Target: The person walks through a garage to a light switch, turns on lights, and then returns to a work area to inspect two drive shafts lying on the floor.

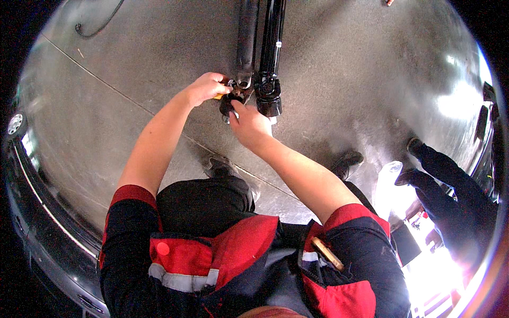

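Note:
Two drive shafts lie side by side on the floor, their universal-joint ends toward me. The left drive shaft (247, 45) is dull and worn; the right drive shaft (273, 40) is glossy black, with a black universal joint (269, 91) at its near end. My left hand (205, 89) is closed at the left side of the worn shaft's universal joint (238, 94), pinching a small yellow object (218, 96) mostly hidden by the fingers. From the near side, my right hand (251, 125) curls its fingers onto the yoke of that same joint. Its fingertips are partly hidden.
A dark car (53, 233) stands along the left edge. At the right, another person's dark-trousered legs (445, 185) are close by, beside a bright glare. A dark hose or cable (101, 26) lies on the concrete floor (132, 69) at the far left.

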Demonstrator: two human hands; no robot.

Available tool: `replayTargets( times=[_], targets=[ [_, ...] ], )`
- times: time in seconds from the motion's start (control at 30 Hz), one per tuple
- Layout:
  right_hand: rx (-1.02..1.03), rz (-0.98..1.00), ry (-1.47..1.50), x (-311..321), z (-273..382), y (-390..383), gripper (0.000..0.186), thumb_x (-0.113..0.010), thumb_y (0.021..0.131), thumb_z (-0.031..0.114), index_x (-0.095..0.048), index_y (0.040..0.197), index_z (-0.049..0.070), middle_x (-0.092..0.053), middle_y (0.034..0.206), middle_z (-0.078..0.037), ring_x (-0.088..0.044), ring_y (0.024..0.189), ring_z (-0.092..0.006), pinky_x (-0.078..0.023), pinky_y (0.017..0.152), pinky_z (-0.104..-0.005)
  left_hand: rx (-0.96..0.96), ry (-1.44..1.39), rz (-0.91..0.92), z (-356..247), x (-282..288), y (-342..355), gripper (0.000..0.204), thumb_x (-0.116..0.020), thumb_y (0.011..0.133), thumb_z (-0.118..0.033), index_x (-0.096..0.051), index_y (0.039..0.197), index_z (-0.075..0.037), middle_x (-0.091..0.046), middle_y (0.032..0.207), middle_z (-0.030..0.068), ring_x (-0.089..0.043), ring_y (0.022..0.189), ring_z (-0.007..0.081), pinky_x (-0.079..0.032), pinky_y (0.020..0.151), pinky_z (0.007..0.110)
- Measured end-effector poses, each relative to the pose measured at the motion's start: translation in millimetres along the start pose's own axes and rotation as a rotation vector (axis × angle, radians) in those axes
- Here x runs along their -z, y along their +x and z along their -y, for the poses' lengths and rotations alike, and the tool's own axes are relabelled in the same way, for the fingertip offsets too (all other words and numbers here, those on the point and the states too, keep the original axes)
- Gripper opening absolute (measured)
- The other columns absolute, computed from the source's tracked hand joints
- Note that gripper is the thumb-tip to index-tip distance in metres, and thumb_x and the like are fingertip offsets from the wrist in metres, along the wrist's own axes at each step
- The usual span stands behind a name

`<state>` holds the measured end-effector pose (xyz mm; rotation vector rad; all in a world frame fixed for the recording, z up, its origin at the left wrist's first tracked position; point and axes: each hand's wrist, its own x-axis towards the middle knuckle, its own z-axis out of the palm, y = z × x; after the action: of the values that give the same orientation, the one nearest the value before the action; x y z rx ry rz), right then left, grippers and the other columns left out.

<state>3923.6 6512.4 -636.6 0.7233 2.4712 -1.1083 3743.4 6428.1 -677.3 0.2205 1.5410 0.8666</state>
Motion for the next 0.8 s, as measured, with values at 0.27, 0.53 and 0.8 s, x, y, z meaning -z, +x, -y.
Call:
replayTargets(
  times=[0.27,0.53,0.8],
  targets=[
    [-0.067,0.19,-0.068,16.5,4.8,8.6,0.042,-0.046,0.092,0.035,-0.048,0.129,0.014,-0.064,0.099,-0.018,-0.064,0.089,-0.0361,-0.052,0.077,-0.0473,0.083,-0.056,0.006,-7.7,-2.0,-3.0,0.02,-0.062,0.086,-0.01,-0.066,0.101,0.002,-0.066,0.09,0.0054,-0.06,0.081,0.0138,-0.046,0.075,0.029],
    [-0.053,0.171,-0.141,14.3,-1.1,6.3,0.056,-0.047,0.091,0.039,-0.036,0.14,0.013,-0.063,0.102,-0.019,-0.064,0.091,-0.0368,-0.051,0.077,-0.0482,0.064,0.06,-0.034,0.2,-2.0,8.2,0.024,-0.063,0.084,-0.014,-0.066,0.1,0.003,-0.065,0.087,0.0053,-0.057,0.076,0.0132,-0.045,0.07,0.029],
    [0.013,0.183,-0.192,12.0,-6.0,6.6,0.061,-0.048,0.09,0.038,-0.032,0.141,0.007,-0.063,0.099,-0.022,-0.064,0.088,-0.0377,-0.052,0.076,-0.0481,0.032,0.12,-0.032,1.1,0.6,7.7,0.025,-0.066,0.081,-0.021,-0.067,0.095,-0.001,-0.063,0.078,0.003,-0.056,0.069,0.0126,-0.043,0.06,0.03]
  ],
)
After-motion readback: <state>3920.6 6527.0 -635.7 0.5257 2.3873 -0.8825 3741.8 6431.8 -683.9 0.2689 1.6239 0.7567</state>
